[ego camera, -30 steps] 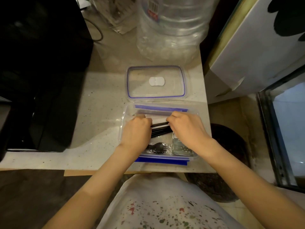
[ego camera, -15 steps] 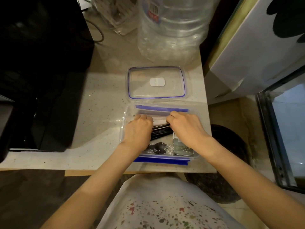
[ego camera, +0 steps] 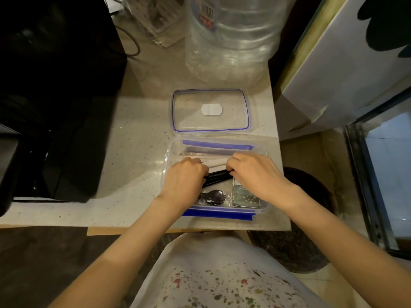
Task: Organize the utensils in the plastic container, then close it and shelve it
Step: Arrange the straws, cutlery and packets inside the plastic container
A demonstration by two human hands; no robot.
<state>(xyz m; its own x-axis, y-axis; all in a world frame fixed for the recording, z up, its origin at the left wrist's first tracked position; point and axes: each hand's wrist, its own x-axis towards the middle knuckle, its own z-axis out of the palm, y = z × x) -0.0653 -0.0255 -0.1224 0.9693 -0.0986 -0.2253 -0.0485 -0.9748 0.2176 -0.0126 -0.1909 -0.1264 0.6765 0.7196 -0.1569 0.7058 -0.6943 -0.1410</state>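
Note:
A clear plastic container with blue clips sits open at the counter's front edge. Both hands are inside it. My left hand and my right hand grip opposite ends of a bundle of black utensils and white wrapped sticks. A black wrapped spork and a dark sachet lie in the container's near part. The clear lid with a blue seal lies flat just behind the container.
A large clear water jug stands behind the lid. A black appliance fills the counter's left side. A white cabinet and a glass tank stand to the right. A dark round mat lies on the floor.
Both hands stayed inside the container on the bundle, shifting only slightly toward its far side. The view has moved a little.

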